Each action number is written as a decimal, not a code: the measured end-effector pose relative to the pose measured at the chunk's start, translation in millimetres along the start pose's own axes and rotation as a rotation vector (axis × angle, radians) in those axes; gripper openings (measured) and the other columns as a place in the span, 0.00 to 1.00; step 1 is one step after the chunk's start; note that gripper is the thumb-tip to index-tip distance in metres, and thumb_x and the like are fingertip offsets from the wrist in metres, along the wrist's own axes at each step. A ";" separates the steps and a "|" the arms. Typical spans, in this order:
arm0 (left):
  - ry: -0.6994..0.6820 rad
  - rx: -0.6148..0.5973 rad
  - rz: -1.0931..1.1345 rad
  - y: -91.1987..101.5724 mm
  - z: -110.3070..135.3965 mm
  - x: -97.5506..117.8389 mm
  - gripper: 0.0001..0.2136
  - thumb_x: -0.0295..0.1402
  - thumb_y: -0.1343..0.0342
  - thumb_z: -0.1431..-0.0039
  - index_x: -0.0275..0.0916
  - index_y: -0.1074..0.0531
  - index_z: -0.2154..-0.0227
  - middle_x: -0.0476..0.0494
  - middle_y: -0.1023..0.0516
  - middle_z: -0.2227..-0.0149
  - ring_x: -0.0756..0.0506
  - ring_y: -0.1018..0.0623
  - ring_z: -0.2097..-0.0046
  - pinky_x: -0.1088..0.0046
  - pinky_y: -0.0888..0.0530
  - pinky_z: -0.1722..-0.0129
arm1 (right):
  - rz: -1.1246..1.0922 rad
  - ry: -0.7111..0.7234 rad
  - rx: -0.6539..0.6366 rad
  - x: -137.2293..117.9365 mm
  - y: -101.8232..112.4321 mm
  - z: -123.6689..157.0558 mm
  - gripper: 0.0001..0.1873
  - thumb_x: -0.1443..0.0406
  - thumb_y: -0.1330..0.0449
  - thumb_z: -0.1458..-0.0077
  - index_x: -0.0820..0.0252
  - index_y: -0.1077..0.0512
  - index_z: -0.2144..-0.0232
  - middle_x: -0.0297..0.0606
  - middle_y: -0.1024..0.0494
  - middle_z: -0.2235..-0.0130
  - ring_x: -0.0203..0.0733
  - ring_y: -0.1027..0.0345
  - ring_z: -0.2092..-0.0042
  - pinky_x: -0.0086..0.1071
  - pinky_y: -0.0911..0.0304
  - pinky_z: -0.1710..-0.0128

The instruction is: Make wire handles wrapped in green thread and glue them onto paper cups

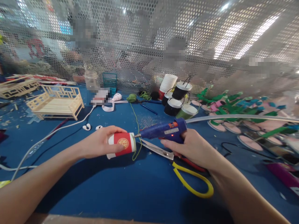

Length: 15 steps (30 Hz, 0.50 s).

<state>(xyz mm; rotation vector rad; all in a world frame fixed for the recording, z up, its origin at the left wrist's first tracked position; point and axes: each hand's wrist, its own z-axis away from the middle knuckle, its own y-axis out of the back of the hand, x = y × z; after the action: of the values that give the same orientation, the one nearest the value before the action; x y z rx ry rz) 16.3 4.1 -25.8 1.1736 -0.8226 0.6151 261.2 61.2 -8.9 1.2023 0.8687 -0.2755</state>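
My left hand [105, 141] is closed round a red and white paper cup [122, 143] with a gold emblem, held on its side. Green yarn [137, 152] lies along the cup's right end and runs back to a green yarn ball [132, 98]. In my right hand [189, 144] is a blue glue gun [161, 130], its metal tip at the cup's right end by the yarn. A long translucent glue stick [229, 117] sticks out of its back. Under the gun lie scissors [193, 183] with a yellow handle loop, partly hidden by my right hand.
A small wooden bench model [56, 104] stands at the left near a white cable [58, 126]. Behind are stacked paper cups [168, 82] and yarn-wrapped cups [173, 106]. Green craft pieces on pink discs [251, 141] fill the right. A perforated metal screen [140, 40] closes off the back.
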 end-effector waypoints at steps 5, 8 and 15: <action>0.008 0.010 -0.033 1.3 -0.1 0.3 0.20 0.41 0.47 0.54 0.40 0.36 0.58 0.46 0.29 0.62 0.47 0.28 0.63 0.74 0.31 0.67 | -0.005 -0.019 -0.005 -1.5 0.7 0.4 0.18 0.57 0.42 0.60 0.58 0.41 0.91 0.30 0.37 0.89 0.31 0.46 0.86 0.26 0.50 0.87; 0.012 0.011 -0.038 1.7 -0.3 0.6 0.20 0.41 0.47 0.54 0.39 0.36 0.58 0.46 0.29 0.62 0.47 0.28 0.64 0.74 0.31 0.67 | -0.011 -0.030 -0.026 -1.1 1.2 -0.3 0.17 0.57 0.42 0.60 0.58 0.41 0.90 0.30 0.37 0.89 0.32 0.45 0.86 0.26 0.50 0.87; -0.002 -0.002 -0.030 0.1 1.3 2.0 0.19 0.38 0.47 0.55 0.39 0.36 0.58 0.46 0.28 0.61 0.47 0.28 0.64 0.75 0.31 0.69 | 0.024 -0.005 -0.008 2.6 -1.0 -1.9 0.19 0.56 0.43 0.59 0.58 0.42 0.91 0.30 0.38 0.89 0.31 0.46 0.86 0.26 0.50 0.87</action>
<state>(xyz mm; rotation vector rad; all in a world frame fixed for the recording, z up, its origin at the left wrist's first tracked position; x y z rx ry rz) 17.0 2.9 -23.8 1.1831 -0.8062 0.5886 261.4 63.2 -11.6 1.2034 0.8498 -0.2546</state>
